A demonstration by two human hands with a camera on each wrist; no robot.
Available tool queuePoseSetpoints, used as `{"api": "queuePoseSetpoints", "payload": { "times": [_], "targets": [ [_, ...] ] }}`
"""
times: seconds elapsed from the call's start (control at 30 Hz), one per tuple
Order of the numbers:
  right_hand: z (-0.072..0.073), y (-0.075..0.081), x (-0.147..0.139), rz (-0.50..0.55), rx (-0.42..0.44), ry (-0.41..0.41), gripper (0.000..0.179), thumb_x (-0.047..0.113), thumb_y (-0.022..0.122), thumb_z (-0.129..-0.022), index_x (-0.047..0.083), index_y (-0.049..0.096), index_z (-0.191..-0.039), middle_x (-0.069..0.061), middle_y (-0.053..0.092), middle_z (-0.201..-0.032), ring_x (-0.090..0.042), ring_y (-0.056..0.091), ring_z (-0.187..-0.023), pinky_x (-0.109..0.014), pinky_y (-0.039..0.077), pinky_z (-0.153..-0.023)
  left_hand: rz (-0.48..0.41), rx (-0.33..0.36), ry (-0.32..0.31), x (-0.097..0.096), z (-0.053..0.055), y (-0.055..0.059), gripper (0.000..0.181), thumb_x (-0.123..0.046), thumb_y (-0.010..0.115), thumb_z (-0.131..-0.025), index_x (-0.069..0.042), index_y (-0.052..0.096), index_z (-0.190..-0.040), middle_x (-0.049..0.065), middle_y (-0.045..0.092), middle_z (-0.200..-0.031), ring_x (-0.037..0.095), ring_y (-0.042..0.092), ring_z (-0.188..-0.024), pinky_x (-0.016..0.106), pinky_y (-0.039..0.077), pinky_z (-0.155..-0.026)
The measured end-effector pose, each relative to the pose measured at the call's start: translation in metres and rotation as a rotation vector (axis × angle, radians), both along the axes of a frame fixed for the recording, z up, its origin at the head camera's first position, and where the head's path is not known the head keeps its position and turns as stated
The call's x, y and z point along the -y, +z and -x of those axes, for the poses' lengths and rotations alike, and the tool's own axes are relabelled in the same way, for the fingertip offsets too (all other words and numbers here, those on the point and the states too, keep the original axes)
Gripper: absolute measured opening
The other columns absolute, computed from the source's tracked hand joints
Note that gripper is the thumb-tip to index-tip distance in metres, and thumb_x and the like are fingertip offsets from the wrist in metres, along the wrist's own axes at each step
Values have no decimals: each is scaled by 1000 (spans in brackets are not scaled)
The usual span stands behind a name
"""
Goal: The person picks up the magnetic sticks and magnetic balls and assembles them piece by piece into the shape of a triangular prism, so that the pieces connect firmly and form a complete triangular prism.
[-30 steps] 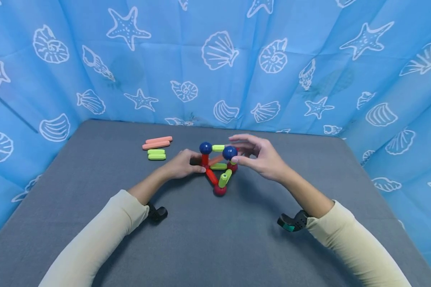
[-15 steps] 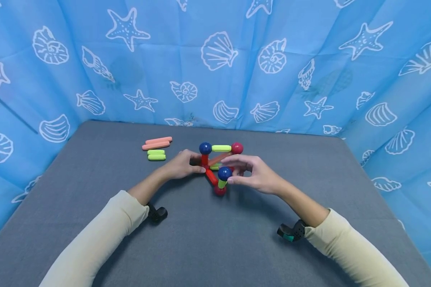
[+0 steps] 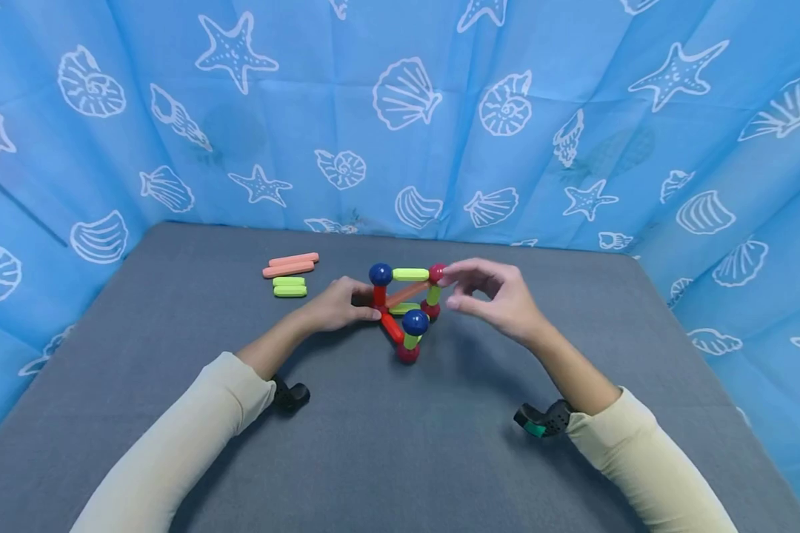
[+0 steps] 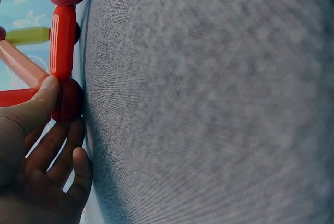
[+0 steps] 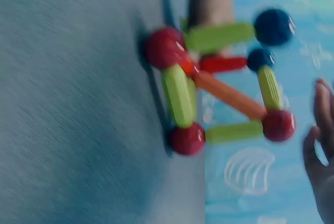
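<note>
A frame of rods and balls (image 3: 392, 326) stands on the table, with red balls at its base. My left hand (image 3: 338, 305) pinches the base's left red ball (image 4: 71, 100), the thumb by the red rod (image 4: 62, 41). A blue ball (image 3: 415, 322) tops the green upright at the front, and another blue ball (image 3: 381, 274) tops the red upright on the left. Beside the upper red ball (image 5: 278, 125) hovers my right hand (image 3: 496, 296), fingers loosely bent; the right wrist view shows a gap between them. An orange rod (image 5: 229, 96) slants across the frame.
Two salmon rods (image 3: 290, 269) and two short green rods (image 3: 290, 291) lie on the grey table (image 3: 400, 444), left of the frame. A blue curtain (image 3: 347, 111) with white shells hangs behind the table. Black wrist cameras (image 3: 543, 419) jut from both wrists.
My right hand has brought the blue ball forward onto the front green upright and let go of it. It has then moved back and right. The left hand stays put.
</note>
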State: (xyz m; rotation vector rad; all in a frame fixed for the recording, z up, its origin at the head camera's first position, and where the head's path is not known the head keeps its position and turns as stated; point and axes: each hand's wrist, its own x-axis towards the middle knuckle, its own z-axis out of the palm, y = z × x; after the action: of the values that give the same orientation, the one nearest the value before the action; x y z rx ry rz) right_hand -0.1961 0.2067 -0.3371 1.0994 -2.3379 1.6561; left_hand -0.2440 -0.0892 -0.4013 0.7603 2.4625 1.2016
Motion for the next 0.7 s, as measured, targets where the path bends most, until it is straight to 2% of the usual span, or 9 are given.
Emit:
{"api": "queuePoseSetpoints", "payload": {
  "times": [0.03,0.1,0.17,0.2,0.3,0.4,0.53,0.7],
  "targets": [
    [4,0,-3,44,-6,-50,31,1,72,-89,-5,65,-118,-15,69,-108,-20,65,-86,-26,55,-76,1,-2,2,0,0,1,31,-15,72,-92,-4,69,-121,11,69,-119,25,61,-108,47,44,-104],
    [14,-4,-9,68,22,-152,27,0,66,-92,-8,63,-118,-21,68,-106,-21,66,-90,-23,54,-76,6,-8,-3,-1,0,2,31,-15,72,-93,-3,69,-121,12,69,-119,25,61,-107,47,44,-104],
    [23,-14,-14,33,96,-207,27,-1,60,-96,-8,60,-122,-23,66,-111,-26,66,-97,-22,53,-79,14,-7,-3,-1,1,2,31,-16,72,-93,-3,69,-120,12,70,-118,25,61,-107,46,44,-103],
    [27,-19,-16,-6,140,-209,29,-2,57,-97,-7,59,-125,-24,65,-115,-29,65,-100,-22,53,-82,15,-3,-3,-1,1,2,31,-16,72,-92,-3,69,-121,12,69,-118,25,61,-107,47,44,-103],
    [34,-34,-17,-144,261,-157,40,-3,56,-95,-5,52,-135,-24,59,-129,-37,61,-112,-29,52,-90,19,8,-8,0,1,2,31,-16,72,-92,-3,69,-121,12,69,-118,25,61,-106,47,44,-104],
    [37,-45,-13,-244,323,-56,50,-1,62,-93,-1,48,-142,-22,56,-136,-39,56,-122,-43,47,-101,12,12,-10,1,1,2,31,-15,72,-92,-3,69,-121,11,70,-117,25,61,-106,47,44,-103],
    [40,-52,-3,-313,320,35,49,6,68,-93,1,52,-139,-18,61,-131,-35,56,-123,-53,42,-105,6,8,-9,1,1,2,32,-16,71,-93,-3,68,-122,11,69,-118,25,61,-107,47,43,-104],
    [40,-55,4,-360,273,36,38,7,68,-93,-2,59,-129,-17,65,-123,-34,58,-122,-54,42,-104,1,12,-19,3,0,1,38,-16,70,-94,-3,64,-128,13,66,-125,26,59,-113,48,42,-106]
  ]
}}
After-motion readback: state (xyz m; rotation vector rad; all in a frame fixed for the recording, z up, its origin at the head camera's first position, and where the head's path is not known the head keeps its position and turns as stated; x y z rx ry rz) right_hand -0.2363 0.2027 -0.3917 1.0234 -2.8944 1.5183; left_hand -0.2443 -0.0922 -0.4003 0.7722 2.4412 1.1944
